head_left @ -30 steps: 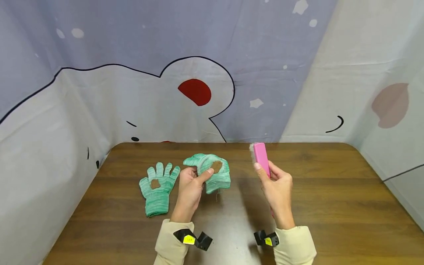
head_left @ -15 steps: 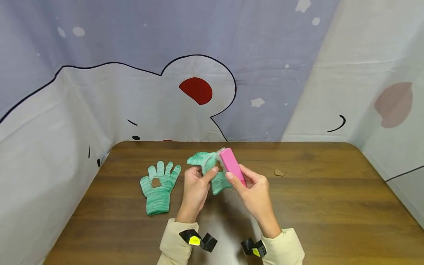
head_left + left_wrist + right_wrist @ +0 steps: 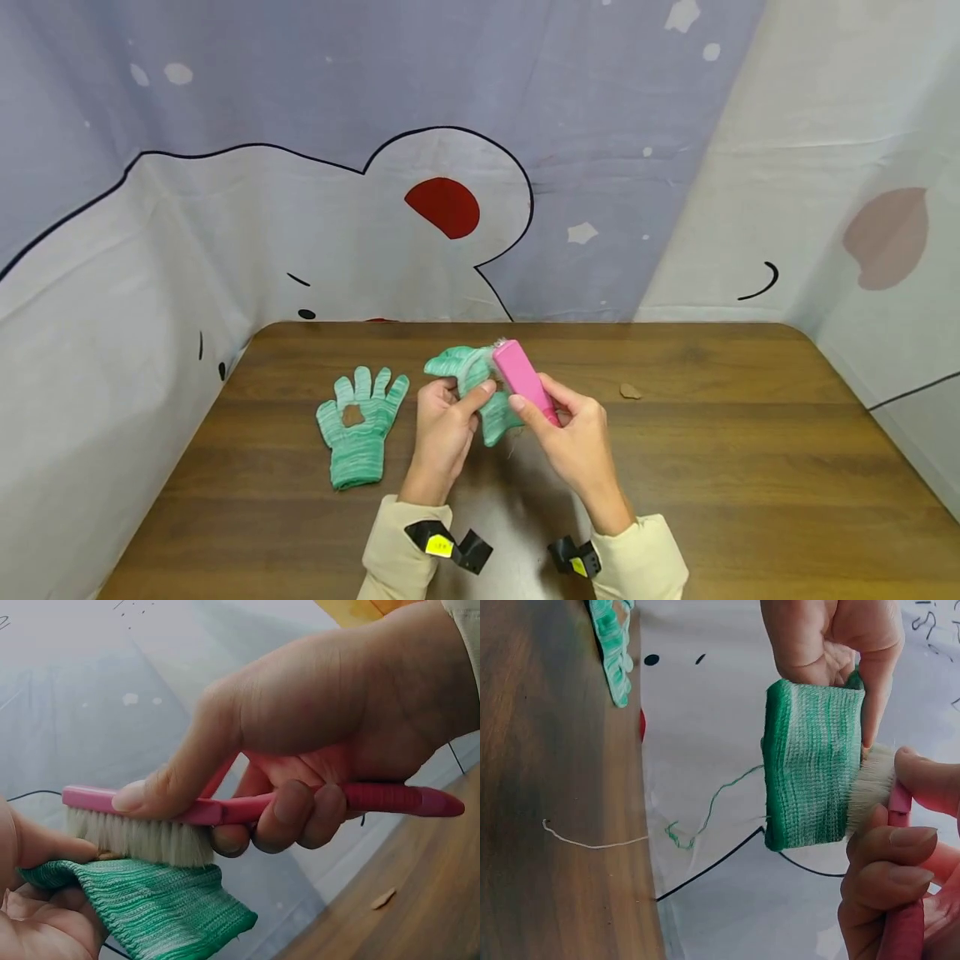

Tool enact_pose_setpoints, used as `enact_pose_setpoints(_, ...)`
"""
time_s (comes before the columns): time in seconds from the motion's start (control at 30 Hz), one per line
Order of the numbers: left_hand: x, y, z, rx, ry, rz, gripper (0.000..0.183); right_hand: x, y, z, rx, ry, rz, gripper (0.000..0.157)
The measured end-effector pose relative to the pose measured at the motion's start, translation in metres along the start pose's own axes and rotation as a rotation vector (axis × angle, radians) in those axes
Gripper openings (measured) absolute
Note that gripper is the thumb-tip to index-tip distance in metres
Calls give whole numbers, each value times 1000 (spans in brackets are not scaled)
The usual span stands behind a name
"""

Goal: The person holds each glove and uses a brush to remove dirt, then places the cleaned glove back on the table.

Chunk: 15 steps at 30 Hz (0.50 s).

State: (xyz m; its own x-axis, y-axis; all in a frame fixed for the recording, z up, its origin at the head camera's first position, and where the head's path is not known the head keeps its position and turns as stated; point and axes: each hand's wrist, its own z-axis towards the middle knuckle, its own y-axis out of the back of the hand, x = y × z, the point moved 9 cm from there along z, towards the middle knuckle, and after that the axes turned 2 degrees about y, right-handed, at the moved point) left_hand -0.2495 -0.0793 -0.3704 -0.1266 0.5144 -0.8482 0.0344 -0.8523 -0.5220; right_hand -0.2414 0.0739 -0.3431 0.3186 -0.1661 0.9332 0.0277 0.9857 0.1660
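My left hand (image 3: 442,429) holds a green-and-white knitted glove (image 3: 161,900) above the table, thumb on top of it. Around the handle of a pink brush (image 3: 521,375) curl the fingers of my right hand (image 3: 576,433), with the thumb along its back. The brush's pale bristles (image 3: 142,838) press on the glove right beside my left thumb. A bit of brown patch shows at that thumb; the brush hides the rest. Loose threads (image 3: 705,817) hang from the glove's cuff. A matching glove (image 3: 358,442) with a brown patch on its palm lies flat at the left.
A small flat brown piece (image 3: 630,391) lies on the wooden table (image 3: 750,467), right of my hands. Behind the table hangs a printed curtain (image 3: 600,167). Each sleeve cuff carries a black strap-mounted camera (image 3: 450,546).
My right hand has brought the brush leftward onto the held glove, covering most of its brown patch. The small brown piece at the right has come into view.
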Motion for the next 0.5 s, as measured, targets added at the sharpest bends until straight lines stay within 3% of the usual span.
enact_pose_setpoints(0.13, 4, 0, 1, -1, 25, 27, 23, -16, 5, 2, -44, -22, 12, 42)
enact_pose_setpoints(0.33, 7, 2, 1, -7, 20, 67, 21, -22, 10, 3, -110, -40, -14, 44)
enact_pose_setpoints(0.5, 6, -2, -1, 36, 35, 2, 15, -28, 33, 4, -279, -49, -217, 41)
